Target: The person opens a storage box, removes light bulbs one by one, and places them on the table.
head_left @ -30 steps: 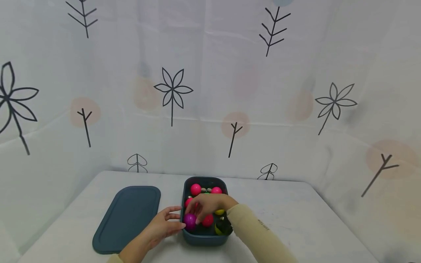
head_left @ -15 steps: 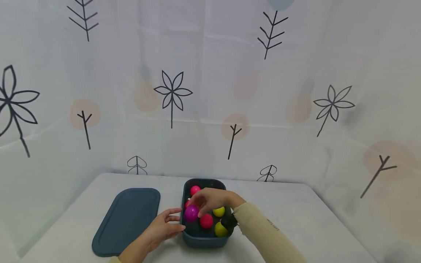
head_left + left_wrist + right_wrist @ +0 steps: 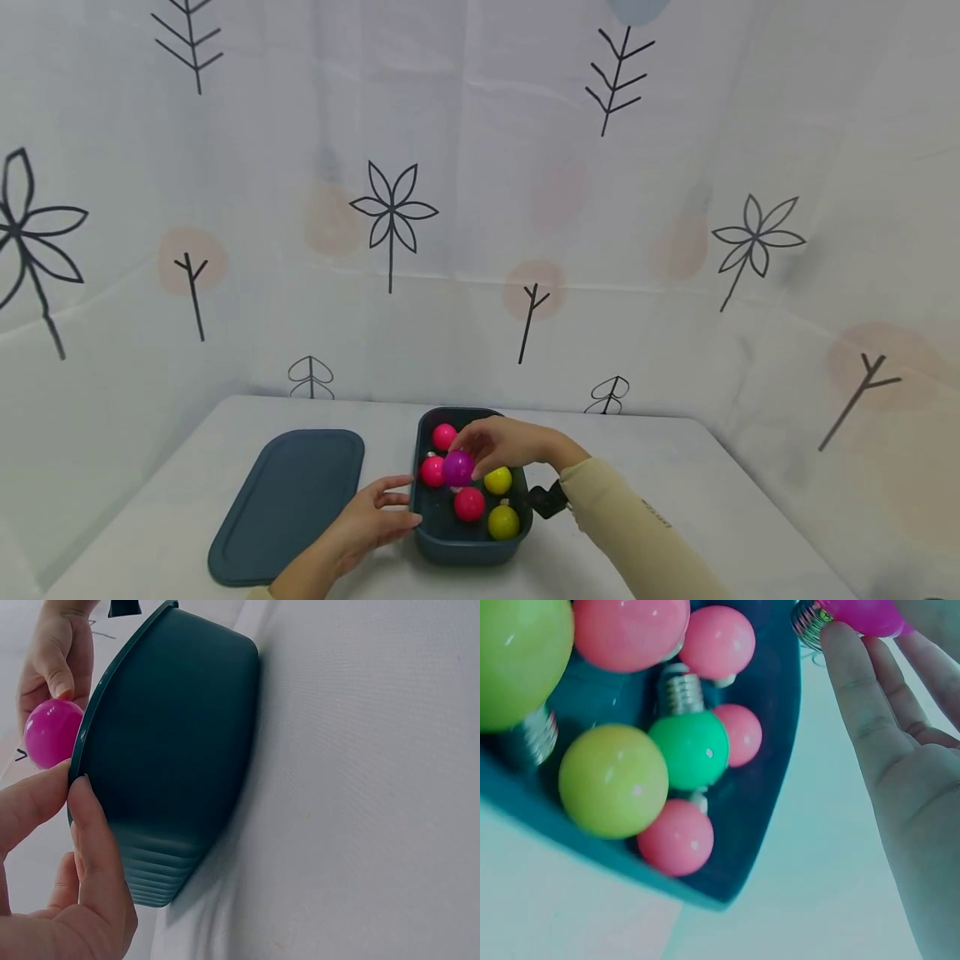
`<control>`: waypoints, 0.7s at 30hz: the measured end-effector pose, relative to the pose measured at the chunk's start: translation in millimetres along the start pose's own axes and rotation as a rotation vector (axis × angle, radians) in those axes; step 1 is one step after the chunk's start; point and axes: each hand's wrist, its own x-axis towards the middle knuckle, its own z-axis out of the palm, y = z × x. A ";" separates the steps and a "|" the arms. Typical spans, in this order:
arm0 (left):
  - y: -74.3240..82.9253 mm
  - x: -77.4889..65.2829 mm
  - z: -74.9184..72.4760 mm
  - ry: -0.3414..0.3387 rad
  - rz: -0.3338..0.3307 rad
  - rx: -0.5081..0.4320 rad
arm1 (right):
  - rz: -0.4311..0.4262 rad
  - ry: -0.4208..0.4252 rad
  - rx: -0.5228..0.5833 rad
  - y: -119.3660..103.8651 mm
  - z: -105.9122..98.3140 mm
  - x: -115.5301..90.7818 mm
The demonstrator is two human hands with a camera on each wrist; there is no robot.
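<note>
A purple light bulb (image 3: 458,468) is pinched by my right hand (image 3: 506,443) above the dark teal box (image 3: 465,552). The metal screw base of this purple bulb (image 3: 862,613) shows in the right wrist view. My left hand (image 3: 367,521) touches the box's left rim with its fingertips, fingers extended. In the box lie pink-red bulbs (image 3: 469,504), yellow bulbs (image 3: 503,522) and a green bulb (image 3: 690,750). The right hand hides the green one in the head view.
A flat dark teal lid (image 3: 292,504) lies on the white table (image 3: 637,517) to the left of the box. Behind the table hangs a white cloth (image 3: 465,208) with plant drawings. A black device (image 3: 549,500) sits at the right wrist.
My right hand has lifted the purple bulb from the box's near left corner and carried it away from me and rightward. The left hand has stayed at the rim.
</note>
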 end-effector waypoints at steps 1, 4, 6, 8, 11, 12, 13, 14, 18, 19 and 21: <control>-0.1 0.1 0.3 0.001 -0.001 -0.001 | 0.007 0.010 -0.001 1.4 -1.2 -2.5; -0.4 0.4 0.8 0.003 -0.004 -0.006 | 0.017 0.035 0.004 5.6 -5.3 -9.9; -0.6 0.6 0.8 0.006 -0.006 -0.005 | 0.018 0.044 0.008 8.6 -7.9 -15.1; -1.0 0.8 0.7 0.007 -0.008 -0.006 | 0.017 0.056 0.010 11.0 -10.6 -20.4; -1.7 0.9 0.3 0.010 -0.009 -0.002 | 0.019 0.072 0.013 14.9 -14.6 -28.3; -1.9 0.9 0.2 0.011 -0.009 -0.002 | 0.019 0.081 0.014 16.0 -15.9 -30.9; -2.1 1.0 0.1 0.013 -0.010 -0.001 | 0.022 0.090 0.014 17.0 -17.3 -33.5; -2.3 1.1 -0.1 0.015 -0.011 0.000 | 0.026 0.097 0.015 18.3 -18.6 -36.1; -2.3 1.5 -0.1 0.018 -0.011 0.002 | 0.041 0.134 0.006 22.1 -23.6 -47.4; -2.3 1.6 0.0 0.017 -0.010 0.003 | 0.048 0.140 0.009 23.3 -24.7 -50.3; -2.2 1.6 0.5 0.011 -0.005 0.004 | 0.057 0.152 0.011 25.7 -27.1 -56.1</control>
